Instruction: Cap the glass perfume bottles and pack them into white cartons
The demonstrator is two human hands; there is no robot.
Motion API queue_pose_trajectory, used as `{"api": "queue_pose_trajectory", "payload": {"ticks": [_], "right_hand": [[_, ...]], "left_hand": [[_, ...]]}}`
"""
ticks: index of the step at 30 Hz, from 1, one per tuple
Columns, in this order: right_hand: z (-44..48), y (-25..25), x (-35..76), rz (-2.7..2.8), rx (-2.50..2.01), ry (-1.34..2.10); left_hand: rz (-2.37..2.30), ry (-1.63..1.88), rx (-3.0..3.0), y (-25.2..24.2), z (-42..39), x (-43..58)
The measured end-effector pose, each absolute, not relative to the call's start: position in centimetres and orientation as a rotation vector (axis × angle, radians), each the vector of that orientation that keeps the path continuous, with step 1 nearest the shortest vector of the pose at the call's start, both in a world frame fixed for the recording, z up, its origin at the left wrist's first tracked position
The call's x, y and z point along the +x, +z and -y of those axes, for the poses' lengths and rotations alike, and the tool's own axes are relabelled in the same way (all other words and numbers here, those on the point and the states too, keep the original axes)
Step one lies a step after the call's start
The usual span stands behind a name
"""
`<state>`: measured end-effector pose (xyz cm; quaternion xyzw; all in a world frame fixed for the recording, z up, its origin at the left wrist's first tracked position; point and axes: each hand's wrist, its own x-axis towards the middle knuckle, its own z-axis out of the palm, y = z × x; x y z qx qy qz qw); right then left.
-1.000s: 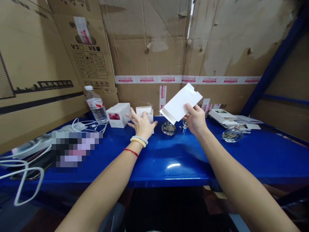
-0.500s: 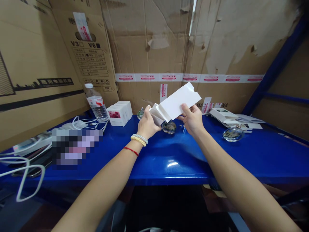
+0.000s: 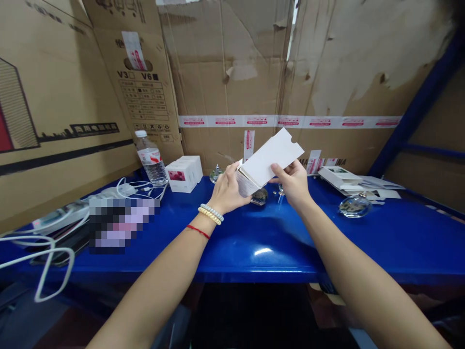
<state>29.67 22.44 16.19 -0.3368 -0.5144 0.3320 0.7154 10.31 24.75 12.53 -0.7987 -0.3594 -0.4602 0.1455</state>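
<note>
Above the blue tabletop, a white cardboard box (image 3: 271, 157) is tilted up to the right, with a thumb notch at its far end. My right hand (image 3: 293, 182) grips that end, thumb on top and fingers beneath. Closed around the lower left end is my left hand (image 3: 229, 190), next to a side with fine grey print. My left fingers partly hide how the parts meet there. Just below the box lies a round glass bottle (image 3: 260, 197), partly covered. Another small glass bottle (image 3: 215, 175) stands behind my left hand.
White boxes (image 3: 183, 174) and a water bottle (image 3: 151, 160) stand at the back left. White cables (image 3: 69, 257) and a blurred-out item (image 3: 123, 225) lie at left. A flat glass bottle (image 3: 355, 207) and opened white cartons (image 3: 341, 177) lie at right. Cardboard (image 3: 225, 97) walls the back.
The left end of the box has turned so its printed side shows, and the gap between the two white parts has narrowed. The view has shifted slightly.
</note>
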Motion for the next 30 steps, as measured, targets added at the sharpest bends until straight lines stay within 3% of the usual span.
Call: {"api": "queue_pose_trajectory", "payload": {"ticks": [30], "right_hand": [[-22.6,15.6,29.7,1.190,-0.699,0.629]], "left_hand": [[1.028,-1.200,-2.321,12.8,-23.7,10.9]]}}
